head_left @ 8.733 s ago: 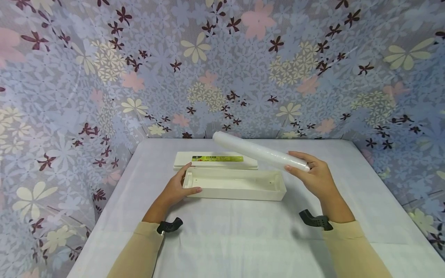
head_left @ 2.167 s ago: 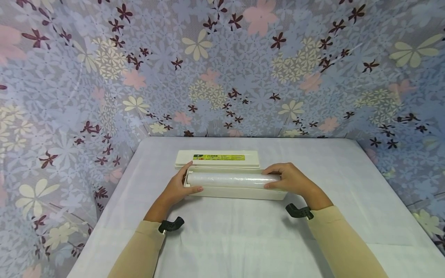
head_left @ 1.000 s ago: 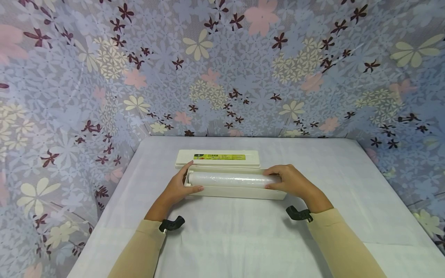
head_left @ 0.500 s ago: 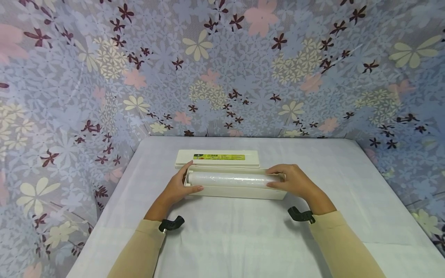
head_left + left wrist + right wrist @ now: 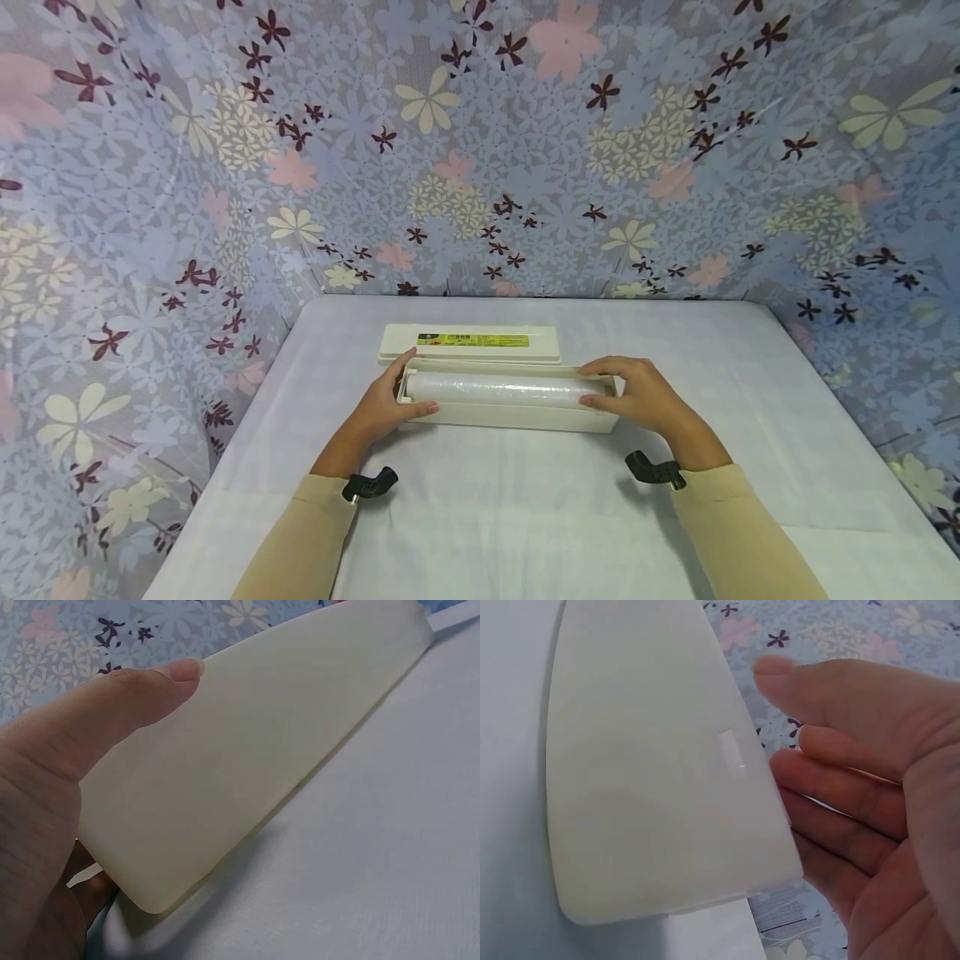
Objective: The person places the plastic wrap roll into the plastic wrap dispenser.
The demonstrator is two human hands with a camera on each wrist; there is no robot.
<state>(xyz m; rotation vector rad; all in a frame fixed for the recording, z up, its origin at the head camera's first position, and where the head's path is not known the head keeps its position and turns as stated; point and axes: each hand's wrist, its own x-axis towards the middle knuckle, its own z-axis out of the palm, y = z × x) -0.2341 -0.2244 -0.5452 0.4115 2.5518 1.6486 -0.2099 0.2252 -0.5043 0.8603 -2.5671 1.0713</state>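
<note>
Raised over the box in the earliest frame, the roll now lies lengthwise inside the box, just below the centre of the frame, and your right hand has come inward with it to the box's right end. Against the frame half a second back, that hand has slipped slightly rightward; your left hand sits where it did.

The roll is whitish and glossy and fills most of the box's length. The box is cream and open at the top. Your right thumb and fingers straddle the roll's right end, but whether they pinch it cannot be told. In the right wrist view those fingers curve loosely beside the box's end, and a gap shows between thumb and wall. Your left hand grasps the box's left end, its thumb against the front wall and its fingers around the far side.

Just beyond the box, towards the left, the cream lid lies flat, bearing a yellow-green label with print too small to read. Both stand on your bench, covered in white. Your tan sleeves enter at lower left and lower right, a black mount at each wrist. Floral cloth spans the upper frame and runs down both sides.
</note>
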